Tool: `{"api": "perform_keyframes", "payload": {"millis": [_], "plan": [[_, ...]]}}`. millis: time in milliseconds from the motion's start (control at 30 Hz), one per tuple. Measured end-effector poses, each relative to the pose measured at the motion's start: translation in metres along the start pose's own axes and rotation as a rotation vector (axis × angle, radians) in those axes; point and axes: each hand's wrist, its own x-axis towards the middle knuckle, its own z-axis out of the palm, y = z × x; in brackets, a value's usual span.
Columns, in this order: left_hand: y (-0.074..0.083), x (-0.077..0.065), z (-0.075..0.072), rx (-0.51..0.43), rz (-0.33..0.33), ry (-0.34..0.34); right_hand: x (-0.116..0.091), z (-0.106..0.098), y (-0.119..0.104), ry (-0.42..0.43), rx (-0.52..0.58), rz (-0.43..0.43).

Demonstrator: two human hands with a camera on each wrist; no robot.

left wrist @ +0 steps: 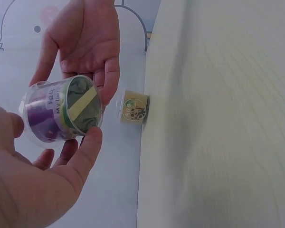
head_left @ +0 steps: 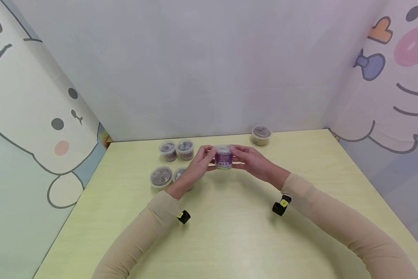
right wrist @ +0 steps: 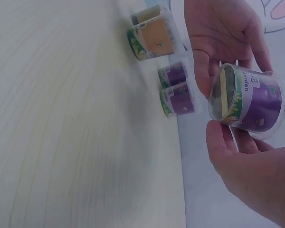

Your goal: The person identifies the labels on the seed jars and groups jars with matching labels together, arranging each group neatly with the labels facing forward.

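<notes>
Between both hands, above the table, is a small clear plastic cup (head_left: 224,159) with a lid and a purple printed label. My left hand (head_left: 197,166) grips its left side and my right hand (head_left: 257,161) grips its right side, thumbs toward the top and fingers lower down. In the left wrist view, dark contents and a pale yellow strip show through the bottom of the cup (left wrist: 45,116). Lettering ending in "garden" can be read on the cup (right wrist: 263,104) in the right wrist view.
Left of the hands stand several similar lidded cups: two at the back (head_left: 168,150) and two nearer (head_left: 161,177), one partly behind the left forearm. A lone cup with a tan label (head_left: 261,135) stands at the table's (head_left: 229,232) back edge, before a pale curtain (head_left: 209,77).
</notes>
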Motion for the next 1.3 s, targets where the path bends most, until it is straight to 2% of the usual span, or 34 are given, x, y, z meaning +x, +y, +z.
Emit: {"api": "perform_keyframes", "payload": {"millis": [333,533,733,900,1000,1100,1300], "plan": [[0.001,0.0,-0.003,0.014,-0.028,0.008,0.003,0.002,0.0,-0.011,-0.015,-0.004],[0.017,0.009,-0.023,0.07,-0.053,-0.05,0.017,0.005,-0.006,-0.029,-0.107,-0.033],[0.043,0.024,-0.056,0.251,-0.113,-0.126,0.039,0.009,-0.019,0.036,-0.193,-0.051],[0.059,0.033,-0.078,0.382,-0.189,-0.201,0.058,0.015,-0.024,0.074,-0.416,-0.064],[0.061,0.036,-0.086,0.434,-0.223,-0.232,0.067,0.02,-0.022,0.063,-0.52,-0.08],[0.057,0.04,-0.09,0.468,-0.252,-0.249,0.076,0.022,-0.018,0.041,-0.559,-0.088],[0.052,0.038,-0.097,0.527,-0.275,-0.199,0.1,0.022,-0.013,0.006,-0.587,-0.158]]}}
